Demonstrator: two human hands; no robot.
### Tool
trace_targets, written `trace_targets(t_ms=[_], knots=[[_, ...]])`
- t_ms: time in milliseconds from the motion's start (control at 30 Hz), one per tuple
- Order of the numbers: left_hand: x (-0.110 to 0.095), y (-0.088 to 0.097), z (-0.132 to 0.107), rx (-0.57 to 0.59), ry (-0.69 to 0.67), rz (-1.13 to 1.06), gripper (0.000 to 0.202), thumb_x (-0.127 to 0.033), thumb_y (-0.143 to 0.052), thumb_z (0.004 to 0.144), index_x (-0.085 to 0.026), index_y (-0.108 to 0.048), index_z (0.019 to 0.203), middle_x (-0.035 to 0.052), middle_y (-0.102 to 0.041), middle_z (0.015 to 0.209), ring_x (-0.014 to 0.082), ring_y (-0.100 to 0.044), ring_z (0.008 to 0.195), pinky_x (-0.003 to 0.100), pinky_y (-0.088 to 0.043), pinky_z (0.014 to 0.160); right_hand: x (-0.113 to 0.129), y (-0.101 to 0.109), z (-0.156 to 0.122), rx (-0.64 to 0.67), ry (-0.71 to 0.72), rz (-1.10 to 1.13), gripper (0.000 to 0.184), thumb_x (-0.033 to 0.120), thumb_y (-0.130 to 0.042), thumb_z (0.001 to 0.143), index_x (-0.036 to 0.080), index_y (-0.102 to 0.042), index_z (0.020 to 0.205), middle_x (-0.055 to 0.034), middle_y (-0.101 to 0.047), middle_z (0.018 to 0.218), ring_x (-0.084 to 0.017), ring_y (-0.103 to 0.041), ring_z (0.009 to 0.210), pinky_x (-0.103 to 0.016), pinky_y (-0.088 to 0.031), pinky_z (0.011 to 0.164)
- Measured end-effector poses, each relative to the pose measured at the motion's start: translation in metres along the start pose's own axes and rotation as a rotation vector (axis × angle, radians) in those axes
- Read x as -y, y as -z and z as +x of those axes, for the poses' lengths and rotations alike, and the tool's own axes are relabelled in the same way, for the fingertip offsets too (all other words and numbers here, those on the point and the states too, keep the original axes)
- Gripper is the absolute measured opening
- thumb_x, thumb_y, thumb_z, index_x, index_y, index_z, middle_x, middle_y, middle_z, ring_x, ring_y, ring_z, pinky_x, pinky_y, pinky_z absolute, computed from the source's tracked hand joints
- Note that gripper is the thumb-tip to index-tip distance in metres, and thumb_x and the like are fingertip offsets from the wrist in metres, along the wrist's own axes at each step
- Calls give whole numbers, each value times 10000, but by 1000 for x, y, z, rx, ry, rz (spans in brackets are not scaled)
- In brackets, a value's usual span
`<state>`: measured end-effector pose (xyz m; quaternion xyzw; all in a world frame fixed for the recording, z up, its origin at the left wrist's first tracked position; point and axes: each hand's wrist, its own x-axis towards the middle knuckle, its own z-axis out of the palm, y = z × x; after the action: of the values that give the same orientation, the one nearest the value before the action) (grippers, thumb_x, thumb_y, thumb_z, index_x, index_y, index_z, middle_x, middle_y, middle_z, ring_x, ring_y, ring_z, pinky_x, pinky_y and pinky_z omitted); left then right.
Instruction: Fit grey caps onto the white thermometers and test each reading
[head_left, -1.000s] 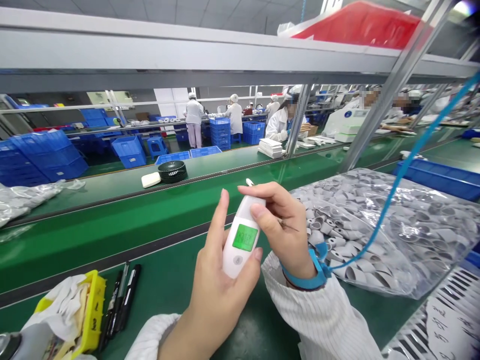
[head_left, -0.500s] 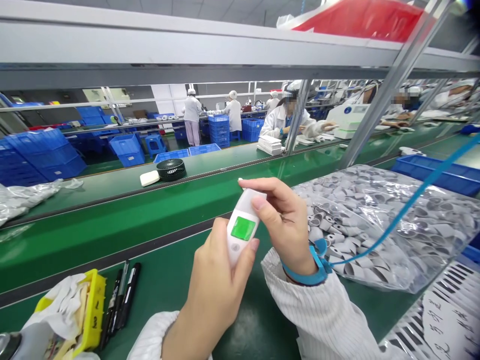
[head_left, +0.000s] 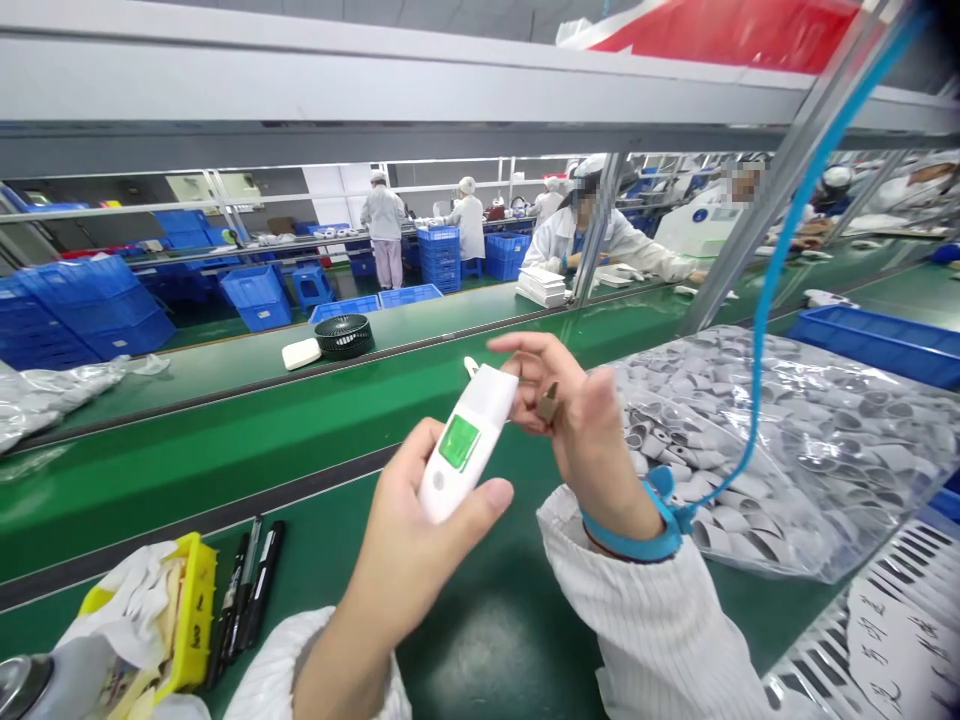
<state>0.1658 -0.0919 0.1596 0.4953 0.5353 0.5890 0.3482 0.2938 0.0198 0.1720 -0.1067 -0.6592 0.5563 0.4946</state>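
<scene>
Fewer fingers (head_left: 414, 450) on white device (head_left: 466, 440) now

The green bench (head_left: 495, 640) carries a yellow bin (head_left: 196, 612); pens (head_left: 262, 582) lie just right of it, a bag of parts (head_left: 802, 450) well to its right.

Device (head_left: 465, 430) in left hand (head_left: 405, 530), bag (head_left: 810, 450) at right

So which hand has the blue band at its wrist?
The right hand: a blue band wraps its wrist. The left hand, gripping the white device, shows a bare wrist.
</scene>
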Motion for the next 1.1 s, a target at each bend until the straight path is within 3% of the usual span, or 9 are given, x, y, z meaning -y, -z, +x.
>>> trace_targets(t_ms=[67, 133, 300, 467, 567, 733, 900, 1033, 1100], knots=[[-2, 9, 5, 89, 20, -214, 459, -509, -774, 804, -228, -518, 1061, -91, -532, 652, 48, -387, 429, 165, -283, 415, 1, 4, 1, 46, -98, 45, 548, 741, -407, 960, 226, -595, 947, 35, -452, 700, -93, -301, 517, -257, -238, 468], [-4, 16, 8, 141, -6, -350, 455, -543, -681, 882, -227, -483, 1141, -70, -610, 663, 57, -451, 401, 160, -327, 400, 3, 3, 0, 86, -131, -26, 438, 581, -424, 1027, 209, -575, 852, 25, -454, 720, -98, -350, 563, -252, -258, 491], [-7, 16, 8, 80, -58, -431, 302, -451, -431, 1045, -172, -531, 984, 6, -694, 796, 70, -580, 441, 174, -450, 419, 10, -12, -6, 134, 128, -394, 248, 285, -538, 1023, 189, -593, 801, 14, -543, 757, -102, -485, 673, -235, -376, 597], [-4, 9, 4, -36, -168, -396, 246, -376, -434, 1064, -185, -540, 1176, 1, -693, 800, 123, -674, 618, 223, -578, 558, 13, -21, -12, 169, 340, -716, 242, 174, -518, 1032, 191, -574, 798, 43, -600, 667, -78, -514, 582, -212, -361, 573], [-2, 8, 0, -79, -207, -287, 330, -414, -480, 1052, -242, -496, 1333, -23, -666, 821, 119, -641, 622, 226, -566, 551, 14, -22, -15, 157, 412, -849, 287, 184, -523, 1027, 200, -562, 743, 35, -623, 644, -88, -545, 563, -213, -367, 574], [-3, 12, -1, -157, -212, -21, 346, -400, -516, 1040, -282, -551, 1363, -25, -672, 855, 114, -617, 671, 218, -545, 624, 11, -25, -18, 86, 465, -1059, 303, 205, -531, 1017, 197, -570, 716, 21, -592, 612, -104, -514, 532, -236, -333, 544], [-10, 21, 4, 88, 8, -390, 223, -415, -508, 1031, -205, -582, 1023, -34, -627, 669, 67, -492, 432, 160, -393, 397, 7, -25, -16, 233, 355, -711, 265, 233, -525, 1034, 200, -570, 775, 37, -657, 665, -85, -545, 532, -212, -391, 549], [-11, 23, 8, 174, 109, -492, 179, -333, -471, 1018, -184, -554, 962, -33, -611, 628, 52, -452, 400, 152, -374, 401, 6, -22, -13, 120, 578, -796, 42, 214, -633, 980, 177, -644, 966, 3, -695, 724, -119, -621, 614, -242, -433, 582], [-9, 21, 9, 216, 129, -476, 144, -271, -472, 979, -176, -577, 1006, -18, -628, 667, 54, -462, 423, 157, -377, 420, 8, -20, -12, 172, 705, -869, 102, 143, -580, 992, 168, -663, 1046, 5, -684, 690, -125, -624, 605, -254, -431, 571]])
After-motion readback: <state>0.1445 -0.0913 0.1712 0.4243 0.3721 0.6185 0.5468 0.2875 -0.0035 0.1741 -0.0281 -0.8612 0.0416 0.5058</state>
